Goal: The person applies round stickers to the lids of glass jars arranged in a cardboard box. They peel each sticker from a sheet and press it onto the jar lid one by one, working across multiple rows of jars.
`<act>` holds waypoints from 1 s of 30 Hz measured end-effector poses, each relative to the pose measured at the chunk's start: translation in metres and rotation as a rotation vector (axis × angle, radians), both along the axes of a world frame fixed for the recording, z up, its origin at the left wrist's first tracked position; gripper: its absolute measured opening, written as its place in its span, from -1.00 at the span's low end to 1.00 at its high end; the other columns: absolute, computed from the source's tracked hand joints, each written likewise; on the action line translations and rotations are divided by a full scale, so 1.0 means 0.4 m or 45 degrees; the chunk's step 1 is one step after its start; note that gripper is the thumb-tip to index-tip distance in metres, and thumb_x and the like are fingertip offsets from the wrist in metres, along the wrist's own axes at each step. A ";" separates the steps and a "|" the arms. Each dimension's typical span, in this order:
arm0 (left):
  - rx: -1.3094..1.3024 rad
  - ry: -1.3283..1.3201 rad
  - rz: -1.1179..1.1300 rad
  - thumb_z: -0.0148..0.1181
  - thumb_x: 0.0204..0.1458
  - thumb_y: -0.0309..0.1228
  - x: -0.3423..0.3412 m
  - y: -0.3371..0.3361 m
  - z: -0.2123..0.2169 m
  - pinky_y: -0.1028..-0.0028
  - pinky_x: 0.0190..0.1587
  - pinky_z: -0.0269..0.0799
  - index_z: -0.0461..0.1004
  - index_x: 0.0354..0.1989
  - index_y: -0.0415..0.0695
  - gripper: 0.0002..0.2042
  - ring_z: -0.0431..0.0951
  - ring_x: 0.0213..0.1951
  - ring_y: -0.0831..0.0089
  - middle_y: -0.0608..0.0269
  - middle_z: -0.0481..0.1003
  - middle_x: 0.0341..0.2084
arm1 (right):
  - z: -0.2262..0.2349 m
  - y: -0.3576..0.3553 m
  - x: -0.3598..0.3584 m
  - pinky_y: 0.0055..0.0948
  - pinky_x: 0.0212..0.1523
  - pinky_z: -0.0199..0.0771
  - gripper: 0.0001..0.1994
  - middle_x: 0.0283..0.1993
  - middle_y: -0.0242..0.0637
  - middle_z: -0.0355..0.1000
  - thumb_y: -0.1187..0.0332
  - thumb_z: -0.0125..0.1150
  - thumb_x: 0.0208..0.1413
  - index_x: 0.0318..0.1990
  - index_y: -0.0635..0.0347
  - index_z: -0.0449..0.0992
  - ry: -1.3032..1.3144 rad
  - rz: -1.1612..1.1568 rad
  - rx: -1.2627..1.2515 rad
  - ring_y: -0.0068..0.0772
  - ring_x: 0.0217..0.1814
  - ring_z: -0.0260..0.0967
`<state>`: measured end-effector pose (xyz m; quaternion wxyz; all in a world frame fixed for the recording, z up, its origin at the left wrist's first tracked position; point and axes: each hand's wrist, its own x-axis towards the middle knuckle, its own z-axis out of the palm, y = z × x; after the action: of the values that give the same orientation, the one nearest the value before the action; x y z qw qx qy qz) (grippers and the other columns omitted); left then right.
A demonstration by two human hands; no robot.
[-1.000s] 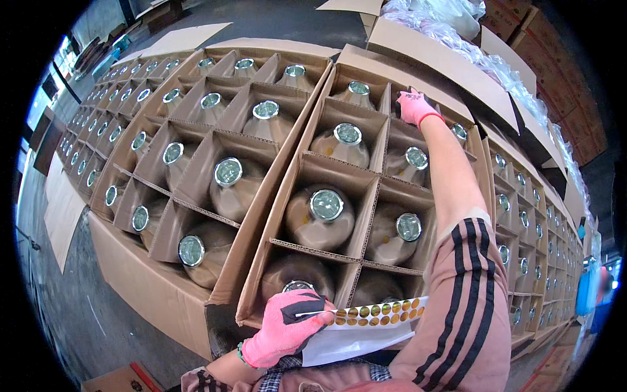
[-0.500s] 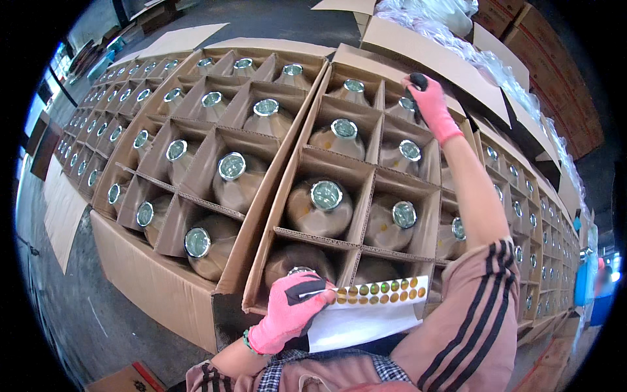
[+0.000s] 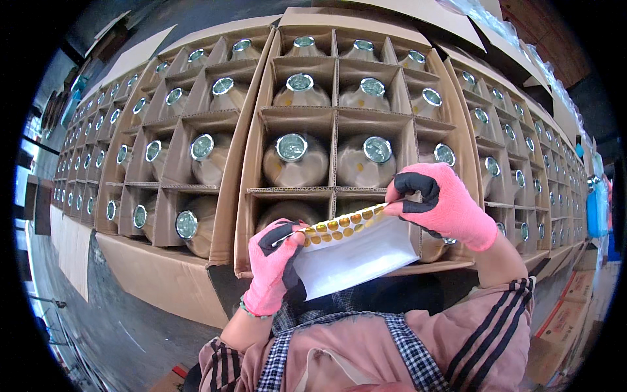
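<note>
Glossy gold dots (image 3: 345, 221) on a smooth white sheet (image 3: 358, 256), at the near edge of a cardboard box (image 3: 244, 238) of round-bodied bottles (image 3: 297, 173)
The pink-gloved left hand (image 3: 268, 269) closes on the sheet's left end; the right hand (image 3: 441, 201), gloved alike and curled inward, pinches its upper right corner.

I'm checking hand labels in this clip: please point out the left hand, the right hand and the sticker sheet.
Left hand (image 3: 268, 266): head view, middle of the gloved hand.
Right hand (image 3: 447, 204): head view, middle of the gloved hand.
Sticker sheet (image 3: 354, 255): head view, blank white area.
</note>
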<state>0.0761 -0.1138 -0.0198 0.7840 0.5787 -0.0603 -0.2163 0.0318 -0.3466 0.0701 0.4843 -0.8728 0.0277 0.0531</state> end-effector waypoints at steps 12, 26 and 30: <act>-0.088 -0.180 0.003 0.16 -0.23 -0.43 -0.006 0.012 -0.026 0.53 -0.27 0.24 0.46 -0.47 -0.30 -0.82 0.37 -0.38 0.47 0.19 0.42 -0.50 | 0.013 0.013 -0.013 -0.36 -0.37 0.27 -0.87 -0.52 -0.21 0.32 0.50 0.18 -0.33 -0.53 0.22 0.37 -0.610 0.309 -0.507 -0.15 -0.41 0.27; 0.062 -0.161 -0.117 0.18 -0.25 -0.46 0.001 -0.002 -0.016 0.56 -0.38 0.24 0.46 -0.49 -0.27 -0.86 0.36 -0.44 0.53 0.26 0.40 -0.55 | -0.088 -0.189 0.548 -0.56 -0.30 0.28 -0.87 -0.44 -0.33 0.40 0.36 0.22 -0.28 -0.51 0.16 0.46 -0.485 -0.166 -0.285 -0.51 -0.39 0.31; 0.210 -0.385 -0.113 0.15 -0.22 -0.43 0.005 0.002 -0.019 0.51 -0.40 0.26 0.45 -0.50 -0.25 -0.86 0.37 -0.51 0.40 0.18 0.38 -0.62 | -0.157 -0.178 0.758 -0.33 -0.20 0.29 -0.84 -0.32 -0.30 0.37 0.22 0.21 -0.31 -0.52 0.02 0.50 -0.436 -0.150 -1.015 -0.19 -0.20 0.28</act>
<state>0.0779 -0.1130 -0.0274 0.7056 0.6637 -0.1851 -0.1656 0.3349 -0.4180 0.0071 0.1094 -0.9847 0.0149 -0.1350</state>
